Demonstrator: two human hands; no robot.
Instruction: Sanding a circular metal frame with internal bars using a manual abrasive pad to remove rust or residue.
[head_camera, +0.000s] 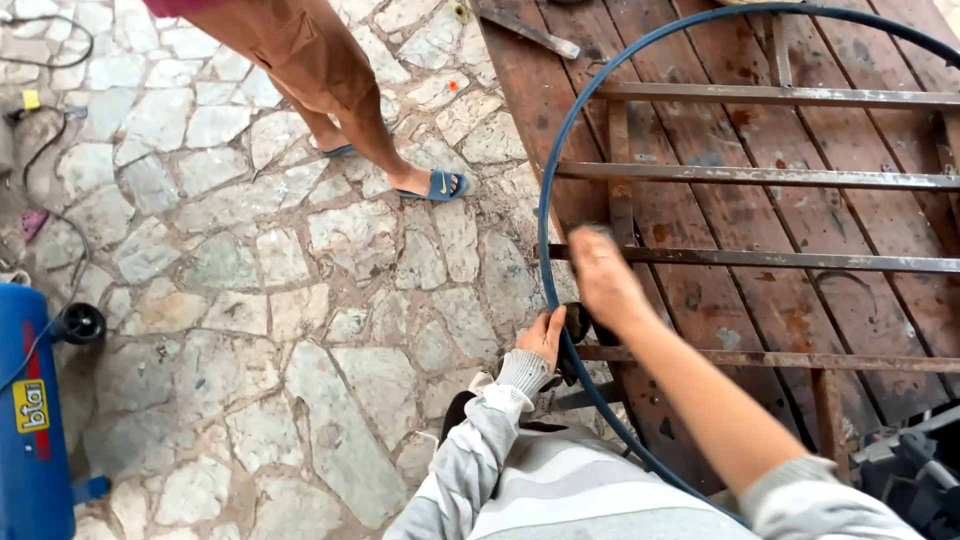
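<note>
A large blue metal ring (548, 175) lies over a rusty steel frame of flat bars (760, 175) on a dark wooden work surface (700, 300). My left hand (543, 335) grips the ring at its near left edge, beside a small dark object (578, 322) that I cannot make out. My right hand (603, 278) is above the ring's rim, fingers curled over something dark and blurred by motion; what it holds is hidden. Both arms wear grey striped sleeves.
Another person's legs in orange shorts and blue sandals (432, 185) stand on the stone paving (280, 300) at the upper left. A blue compressor tank with a black wheel (35, 420) sits at the lower left. Cables (45, 150) trail at the far left. Dark equipment (915, 470) is at lower right.
</note>
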